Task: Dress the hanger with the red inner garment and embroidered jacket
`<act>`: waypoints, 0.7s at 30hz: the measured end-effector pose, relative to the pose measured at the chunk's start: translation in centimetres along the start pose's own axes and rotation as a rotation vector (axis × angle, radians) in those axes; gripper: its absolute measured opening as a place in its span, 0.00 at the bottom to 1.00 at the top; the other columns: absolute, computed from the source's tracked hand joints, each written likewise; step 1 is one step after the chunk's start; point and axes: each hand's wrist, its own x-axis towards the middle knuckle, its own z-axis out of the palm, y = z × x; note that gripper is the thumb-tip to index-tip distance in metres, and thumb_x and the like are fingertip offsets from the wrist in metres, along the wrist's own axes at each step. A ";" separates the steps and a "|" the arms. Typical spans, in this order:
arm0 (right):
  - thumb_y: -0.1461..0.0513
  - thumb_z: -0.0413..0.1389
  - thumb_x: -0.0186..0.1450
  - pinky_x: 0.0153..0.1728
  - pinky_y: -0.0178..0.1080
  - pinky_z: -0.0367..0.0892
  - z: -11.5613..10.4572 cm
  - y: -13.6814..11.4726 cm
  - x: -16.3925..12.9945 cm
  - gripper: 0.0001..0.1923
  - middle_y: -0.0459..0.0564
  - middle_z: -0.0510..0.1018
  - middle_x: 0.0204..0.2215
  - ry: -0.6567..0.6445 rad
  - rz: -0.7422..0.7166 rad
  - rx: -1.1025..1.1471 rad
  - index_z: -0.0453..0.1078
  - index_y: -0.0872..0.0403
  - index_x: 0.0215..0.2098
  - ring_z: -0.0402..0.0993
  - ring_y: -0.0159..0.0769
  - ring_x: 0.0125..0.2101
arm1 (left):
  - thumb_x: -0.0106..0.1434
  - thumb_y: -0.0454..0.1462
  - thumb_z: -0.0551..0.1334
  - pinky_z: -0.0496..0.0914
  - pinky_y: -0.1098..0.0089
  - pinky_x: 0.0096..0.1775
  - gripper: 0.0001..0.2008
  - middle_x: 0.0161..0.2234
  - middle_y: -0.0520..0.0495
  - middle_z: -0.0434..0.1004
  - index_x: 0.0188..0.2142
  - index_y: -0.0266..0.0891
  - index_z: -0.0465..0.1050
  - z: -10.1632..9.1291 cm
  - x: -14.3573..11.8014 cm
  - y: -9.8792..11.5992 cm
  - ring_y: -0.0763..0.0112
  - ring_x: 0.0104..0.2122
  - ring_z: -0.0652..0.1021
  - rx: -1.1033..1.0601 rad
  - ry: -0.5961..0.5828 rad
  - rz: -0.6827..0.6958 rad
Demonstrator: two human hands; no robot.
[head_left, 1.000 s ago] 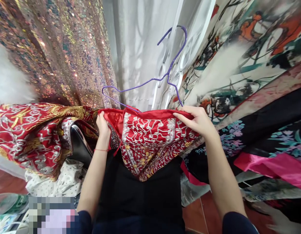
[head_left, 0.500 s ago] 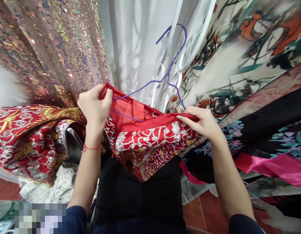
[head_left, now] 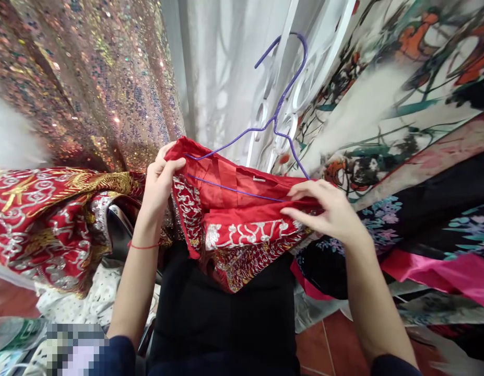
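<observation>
A red garment (head_left: 245, 237) with silver and gold embroidery lies over my lap, its plain red upper edge pulled open. Inside that edge sits the lower bar of a purple wire hanger (head_left: 279, 112), its hook pointing up. At the garment's left corner, my left hand (head_left: 159, 177) pinches the red edge beside the hanger's left end. My right hand (head_left: 323, 209) holds the right end of the garment, near the hanger's right shoulder. Its thumb and forefinger show a gap over the fabric, and its other fingertips are partly hidden.
To my left lies another red embroidered cloth (head_left: 65, 224), with a sequined fabric (head_left: 93, 68) hanging behind. A white metal frame (head_left: 265, 99) stands ahead before a pale curtain. Patterned fabric (head_left: 414, 68) and black floral cloth (head_left: 429, 209) are on the right. A plastic bottle (head_left: 18, 334) is lower left.
My left hand has shifted right with the garment's corner. The right thumb and forefinger have spread apart. The front edge has dropped, showing more of the hanger's lower bar and the red lining.
</observation>
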 end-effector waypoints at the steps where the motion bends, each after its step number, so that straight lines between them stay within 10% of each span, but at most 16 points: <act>1: 0.50 0.64 0.62 0.38 0.41 0.68 0.2 -0.9 0.1 0.17 0.49 0.81 0.35 -0.113 0.006 -0.038 0.71 0.50 0.43 0.76 0.40 0.34 | 0.66 0.42 0.57 0.71 0.62 0.50 0.13 0.43 0.48 0.75 0.26 0.42 0.71 0.1 0.0 -0.5 0.65 0.45 0.76 -0.038 -0.037 -0.026; 7: 0.47 0.66 0.60 0.42 0.44 0.68 4.5 -5.2 2.1 0.29 0.56 0.83 0.40 -0.447 0.027 -0.136 0.69 0.55 0.51 0.79 0.47 0.39 | 0.63 0.47 0.63 0.69 0.61 0.53 0.17 0.41 0.46 0.74 0.24 0.40 0.70 -0.4 -0.1 0.6 0.64 0.44 0.74 -0.011 -0.153 0.010; 11: 0.58 0.64 0.65 0.37 0.39 0.64 7.1 -7.0 4.1 0.10 0.52 0.82 0.32 -0.565 -0.061 -0.110 0.73 0.54 0.40 0.79 0.42 0.34 | 0.62 0.49 0.64 0.70 0.58 0.51 0.16 0.34 0.47 0.72 0.26 0.40 0.74 -0.9 0.3 1.6 0.65 0.39 0.73 0.097 -0.187 0.036; 18: 0.62 0.47 0.74 0.42 0.46 0.63 5.5 -6.5 9.7 0.12 0.52 0.79 0.39 0.173 -0.198 -0.165 0.74 0.49 0.42 0.72 0.43 0.42 | 0.60 0.42 0.65 0.72 0.59 0.51 0.15 0.48 0.44 0.79 0.46 0.42 0.78 -1.1 -0.1 2.4 0.62 0.47 0.77 0.080 -0.265 0.073; 21: 0.62 0.49 0.73 0.46 0.50 0.61 5.5 -5.6 11.4 0.10 0.52 0.77 0.45 0.224 -0.279 -0.203 0.73 0.48 0.43 0.67 0.47 0.49 | 0.62 0.42 0.64 0.73 0.63 0.50 0.19 0.50 0.42 0.79 0.52 0.41 0.75 -1.0 0.1 2.9 0.64 0.46 0.78 0.044 -0.260 0.078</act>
